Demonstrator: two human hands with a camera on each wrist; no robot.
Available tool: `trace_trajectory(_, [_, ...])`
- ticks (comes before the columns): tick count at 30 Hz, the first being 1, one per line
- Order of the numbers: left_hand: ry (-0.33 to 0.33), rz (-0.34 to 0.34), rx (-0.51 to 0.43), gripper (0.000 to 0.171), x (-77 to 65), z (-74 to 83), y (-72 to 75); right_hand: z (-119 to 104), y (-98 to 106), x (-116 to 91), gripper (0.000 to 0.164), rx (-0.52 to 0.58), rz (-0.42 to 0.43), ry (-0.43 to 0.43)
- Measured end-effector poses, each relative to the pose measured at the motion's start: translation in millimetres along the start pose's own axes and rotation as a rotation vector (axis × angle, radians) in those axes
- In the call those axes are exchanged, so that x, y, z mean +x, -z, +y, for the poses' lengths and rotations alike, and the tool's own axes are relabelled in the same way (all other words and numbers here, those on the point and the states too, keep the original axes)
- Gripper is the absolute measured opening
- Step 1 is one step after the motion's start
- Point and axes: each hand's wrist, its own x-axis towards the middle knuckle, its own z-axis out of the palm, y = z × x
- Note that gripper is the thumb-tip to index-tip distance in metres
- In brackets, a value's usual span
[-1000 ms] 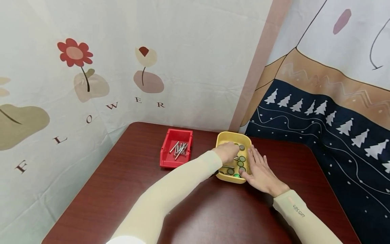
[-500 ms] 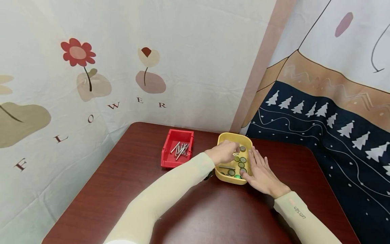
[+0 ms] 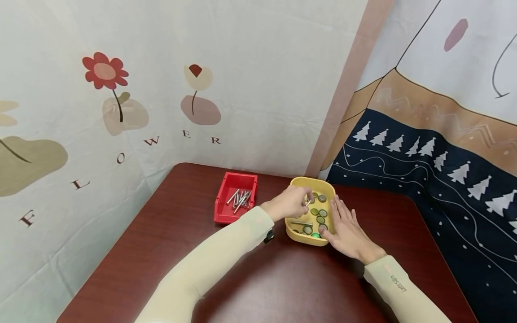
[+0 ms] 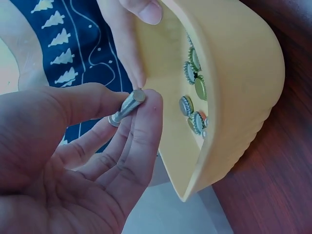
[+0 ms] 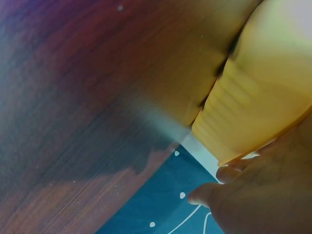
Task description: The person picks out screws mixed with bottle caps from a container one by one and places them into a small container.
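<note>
My left hand [image 3: 287, 204] is raised over the left side of a yellow bin [image 3: 307, 241] and pinches a metal bolt [image 4: 130, 102] between thumb and fingertips; its round end faces the left wrist camera. Straight fingers of my right hand [image 3: 349, 233] lie along the bin's right rim, with the thumb reaching over to the inside. Several bottle caps [image 3: 321, 220] are spread on the bin's floor, a bright green cap [image 3: 315, 235] among them near the front. Another bolt [image 3: 301, 223] lies in there on the left.
A red bin [image 3: 226, 218] with several bolts [image 3: 241, 199] piled inside stands left of the yellow one. Both are near the back edge of a dark red-brown table [image 3: 274, 278]. Printed cloth [image 3: 258, 80] hangs behind the table and along its right side.
My left hand has lifted from inside the yellow bin and moved left, bringing up a bolt between its fingertips. My right hand has stayed at the bin's rim.
</note>
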Motion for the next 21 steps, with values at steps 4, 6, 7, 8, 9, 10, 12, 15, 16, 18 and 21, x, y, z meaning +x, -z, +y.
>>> trace_trajectory(4, [0.026,0.014,-0.089,0.023,-7.5,-2.2,1.8,1,0,0,0.105,0.001,0.001,-0.005])
trace_trajectory(6, [0.034,0.028,-0.123,0.022,-11.0,-4.0,3.0,1,0,0,0.105,0.003,0.002,-0.007])
trace_trajectory(7, [0.036,0.034,-0.135,0.022,-12.9,-4.7,4.0,1,-1,0,0.105,0.004,0.002,-0.008])
trace_trajectory(8, [0.039,0.040,-0.148,0.022,-14.7,-6.0,4.8,1,-1,-1,0.105,0.005,0.002,-0.008])
trace_trajectory(9, [0.039,0.046,-0.154,0.022,-16.1,-7.4,5.5,1,-1,-1,0.105,0.004,0.003,-0.007])
trace_trajectory(10, [0.040,0.053,-0.151,0.022,-17.2,-8.8,6.2,1,-1,-1,0.106,0.004,0.003,-0.006])
trace_trajectory(12, [0.044,0.067,-0.143,0.023,-19.2,-11.7,8.0,1,-2,0,0.106,0.003,0.003,-0.005])
trace_trajectory(15, [0.052,0.087,-0.119,0.024,-21.1,-16.2,10.9,1,-2,0,0.106,0.002,0.004,-0.005])
trace_trajectory(16, [0.059,0.090,-0.123,0.025,-21.7,-17.7,12.1,1,-2,0,0.106,0.004,0.004,-0.006])
trace_trajectory(18, [0.075,0.089,-0.149,0.027,-23.4,-20.5,14.7,1,-2,0,0.106,0.006,0.006,-0.008])
trace_trajectory(21, [0.096,0.093,-0.193,0.030,-26.4,-24.8,19.1,1,-1,0,0.106,0.005,0.008,-0.008])
